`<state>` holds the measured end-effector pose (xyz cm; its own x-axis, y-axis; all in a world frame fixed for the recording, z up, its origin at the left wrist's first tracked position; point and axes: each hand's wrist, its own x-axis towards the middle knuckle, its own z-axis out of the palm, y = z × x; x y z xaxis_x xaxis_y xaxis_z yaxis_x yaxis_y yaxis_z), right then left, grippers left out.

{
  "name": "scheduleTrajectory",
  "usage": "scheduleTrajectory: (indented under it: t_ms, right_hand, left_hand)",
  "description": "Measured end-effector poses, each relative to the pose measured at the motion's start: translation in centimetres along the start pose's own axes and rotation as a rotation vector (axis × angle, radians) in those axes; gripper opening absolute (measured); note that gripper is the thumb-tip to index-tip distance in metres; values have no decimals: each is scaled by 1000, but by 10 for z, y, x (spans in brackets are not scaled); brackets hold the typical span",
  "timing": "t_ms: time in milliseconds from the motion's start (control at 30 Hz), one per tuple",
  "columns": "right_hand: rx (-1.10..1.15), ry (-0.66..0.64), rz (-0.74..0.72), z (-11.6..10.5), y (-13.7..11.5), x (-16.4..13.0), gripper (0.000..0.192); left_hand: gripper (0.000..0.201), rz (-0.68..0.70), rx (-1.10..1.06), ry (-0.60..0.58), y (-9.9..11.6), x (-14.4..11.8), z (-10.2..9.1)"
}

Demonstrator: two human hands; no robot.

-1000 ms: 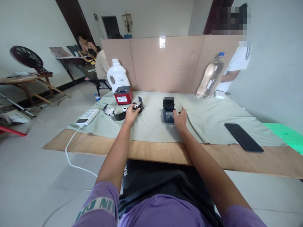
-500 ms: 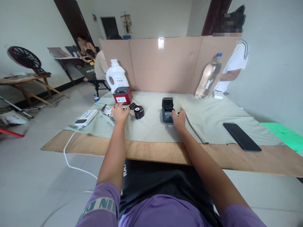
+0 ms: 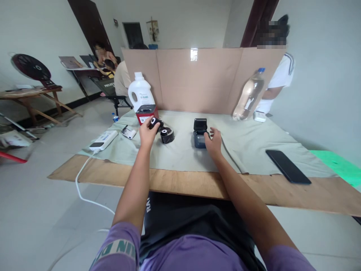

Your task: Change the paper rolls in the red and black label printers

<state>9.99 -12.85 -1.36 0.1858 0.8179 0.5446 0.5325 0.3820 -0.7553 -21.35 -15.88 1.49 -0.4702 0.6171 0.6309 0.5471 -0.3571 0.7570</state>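
Note:
My left hand (image 3: 147, 134) is closed on a small black roll with a white core (image 3: 153, 121), lifted just off the cloth. Right beside it stands a larger black ribbon roll (image 3: 167, 136), also with a white core; a dark strip seems to link the two. A small dark box-shaped device (image 3: 199, 140) sits in the middle with its lid raised. At its right side is my right hand (image 3: 213, 142), fingers apart, the thumb at the device's edge. It holds nothing that I can see.
Behind my left hand stand a red box (image 3: 146, 113) and a white jug (image 3: 141, 92). A white power strip (image 3: 103, 140) and a small white-and-black item (image 3: 129, 131) lie left. A phone (image 3: 287, 166) lies right. A clear bottle (image 3: 249, 94) leans against the cardboard screen (image 3: 197, 82).
My left hand has picked up the smaller black roll and moved slightly right with it. The larger roll has shifted a little. My right hand stays by the device.

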Motion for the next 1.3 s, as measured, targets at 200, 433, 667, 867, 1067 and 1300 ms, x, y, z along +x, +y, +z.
scheduleTrajectory:
  t_ms: [200,433,667,867,1067,1300]
  right_hand:
    - [89,-60,-286,-3,-20,-4,17]
    - [212,-227,-372,-9,-43,-16,37]
    - [210,-388,-469,-11,-48,-18,51]
    - [170,-419,-522,-10,-35,-7,45]
    - [-35,-291,-439,-19,-19,32,50]
    - [-400,-512,-366,-11,1,70,51]
  left_hand:
    - [50,94,-314,-110,35,-20,33]
    - [45,250,-183,-304,66,-47,45]
    - [45,410,88,-536,74,-62,52]
    - [54,324,29,-561,70,-68,62]
    - [70,93,-85,-587,69,-79,76]
    - [72,-161,-246,-647,63,-96,96]
